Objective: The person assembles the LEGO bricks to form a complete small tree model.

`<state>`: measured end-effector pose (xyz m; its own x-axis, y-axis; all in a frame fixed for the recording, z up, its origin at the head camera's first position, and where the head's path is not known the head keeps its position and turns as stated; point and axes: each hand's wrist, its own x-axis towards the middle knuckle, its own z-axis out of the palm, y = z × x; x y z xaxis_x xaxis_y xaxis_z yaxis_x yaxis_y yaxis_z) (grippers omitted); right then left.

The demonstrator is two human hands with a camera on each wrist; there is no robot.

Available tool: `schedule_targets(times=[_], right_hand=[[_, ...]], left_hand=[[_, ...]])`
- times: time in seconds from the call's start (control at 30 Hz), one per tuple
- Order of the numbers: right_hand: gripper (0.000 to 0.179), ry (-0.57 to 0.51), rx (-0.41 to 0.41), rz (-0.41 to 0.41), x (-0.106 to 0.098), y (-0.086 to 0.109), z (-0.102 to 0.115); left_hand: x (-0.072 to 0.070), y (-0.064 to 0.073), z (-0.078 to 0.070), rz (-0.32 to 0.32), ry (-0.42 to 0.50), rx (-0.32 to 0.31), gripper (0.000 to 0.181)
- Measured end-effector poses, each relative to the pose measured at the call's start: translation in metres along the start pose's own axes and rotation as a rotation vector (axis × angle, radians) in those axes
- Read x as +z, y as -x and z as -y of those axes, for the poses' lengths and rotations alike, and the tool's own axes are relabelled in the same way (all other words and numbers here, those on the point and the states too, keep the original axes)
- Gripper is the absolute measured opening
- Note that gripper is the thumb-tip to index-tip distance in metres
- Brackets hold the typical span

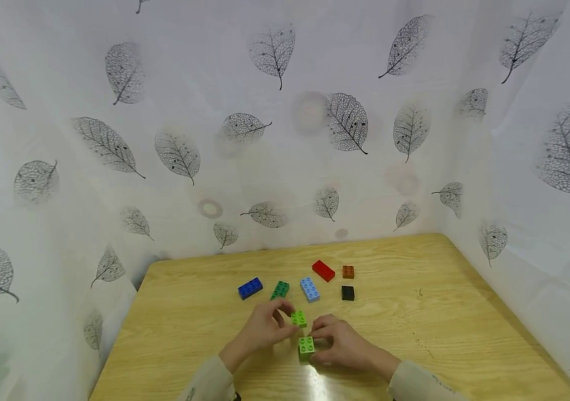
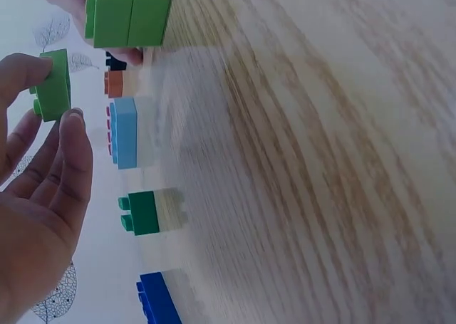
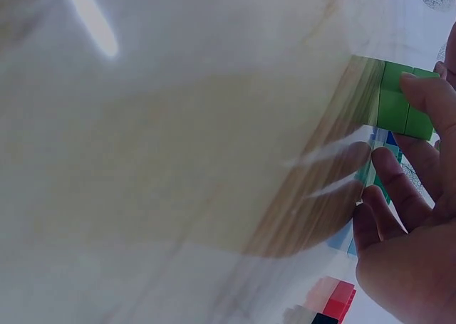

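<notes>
My left hand (image 1: 263, 326) pinches a light green toy brick (image 2: 53, 87) between thumb and fingertips, its studs showing in the head view. In the left wrist view this brick is held up off the table. Just in front of me, my right hand (image 1: 343, 341) grips a stack of light green bricks (image 1: 306, 346) with thumb and index finger. Seams on the stack's side show in the right wrist view (image 3: 404, 100), where the thumb lies over its face. A small gap separates the held brick from the stack. The stack's far side is hidden.
Beyond my hands on the wooden table (image 1: 189, 334) lie a blue brick (image 1: 250, 288), a green brick (image 1: 279, 290), a light blue brick (image 1: 310, 289), a red brick (image 1: 323, 270), an orange-brown brick (image 1: 347, 272) and a black brick (image 1: 347, 293). A leaf-patterned curtain (image 1: 285, 167) surrounds the table.
</notes>
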<state>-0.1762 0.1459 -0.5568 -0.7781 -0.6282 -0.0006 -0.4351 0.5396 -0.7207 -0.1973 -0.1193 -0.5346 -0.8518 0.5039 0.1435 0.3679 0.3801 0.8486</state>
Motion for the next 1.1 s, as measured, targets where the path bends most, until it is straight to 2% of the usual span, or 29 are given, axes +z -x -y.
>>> schedule_targets(times=[0.23, 0.57, 0.83, 1.1], right_hand=[[0.038, -0.003, -0.017, -0.002, 0.000, -0.001, -0.002], [0.039, 0.010, -0.044, -0.025, 0.001, 0.001, -0.002], [0.039, 0.008, -0.034, -0.022, 0.001, 0.001, -0.001], [0.037, -0.007, -0.030, -0.013, 0.000, 0.001, -0.002]], left_hand=[[0.004, 0.004, -0.006, 0.034, 0.014, 0.047, 0.028], [0.012, 0.012, -0.007, 0.090, 0.035, 0.063, 0.029], [0.016, 0.016, -0.007, 0.127, 0.064, 0.037, 0.027], [0.019, 0.018, -0.007, 0.137, 0.065, 0.030, 0.028]])
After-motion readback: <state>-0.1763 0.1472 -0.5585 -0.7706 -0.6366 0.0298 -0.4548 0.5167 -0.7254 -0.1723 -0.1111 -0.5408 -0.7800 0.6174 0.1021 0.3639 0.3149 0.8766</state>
